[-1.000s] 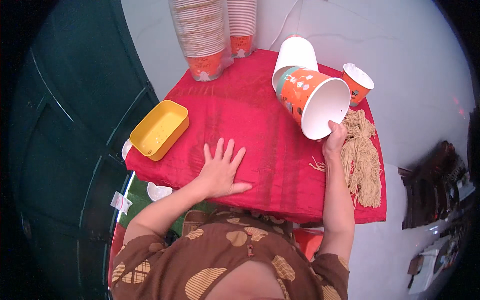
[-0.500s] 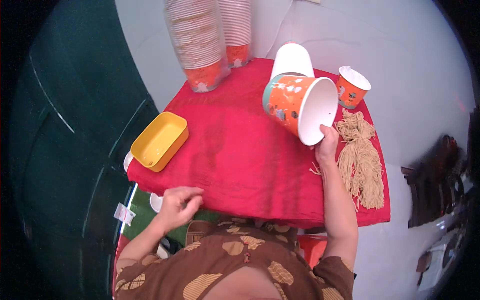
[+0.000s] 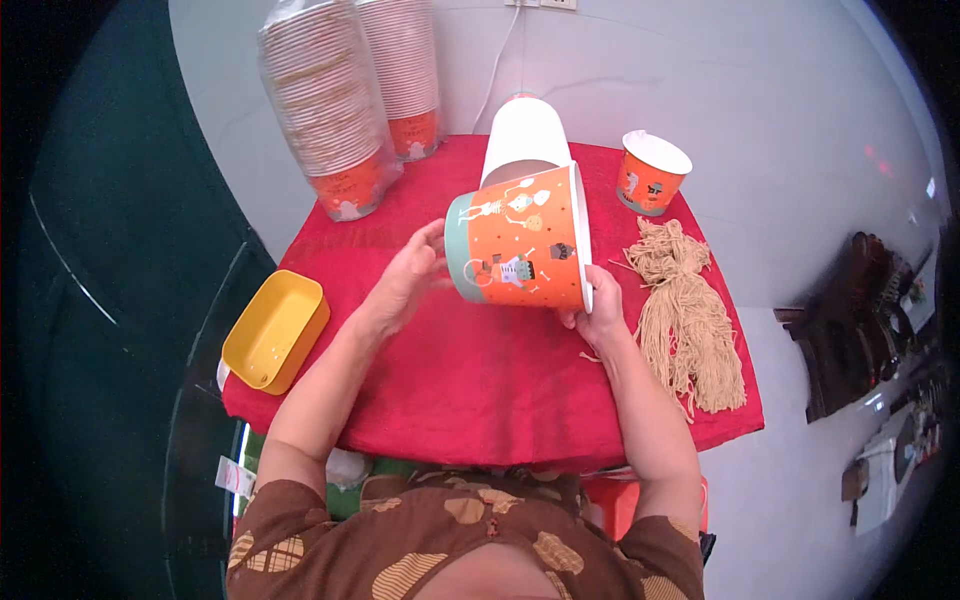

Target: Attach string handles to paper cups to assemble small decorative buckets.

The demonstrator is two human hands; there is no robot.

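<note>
A large orange paper bucket (image 3: 525, 240) with a teal base band and cartoon figures is held tilted on its side over the red-covered table (image 3: 450, 390). Its white-rimmed mouth points right. My right hand (image 3: 602, 312) grips the bucket at the lower part of that rim. By the teal base is my left hand (image 3: 405, 280), fingers apart; whether the fingertips touch the base is hard to make out. Directly behind the bucket stands a white rounded form (image 3: 527, 132), partly hidden by it. A bundle of tan yarn (image 3: 690, 320) lies right of my right hand.
Two plastic-wrapped stacks of orange paper cups, one nearer (image 3: 320, 110) and one farther (image 3: 400, 60), rise at the back left. A yellow box (image 3: 304, 345) sits at the left edge. At the back right is a smaller orange cup (image 3: 650, 185), near the wall (image 3: 700, 80).
My left hand has risen from the table's front edge to beside the bucket's base. The bucket has turned more level, mouth rightward, still in my right hand. The view has shifted.
</note>
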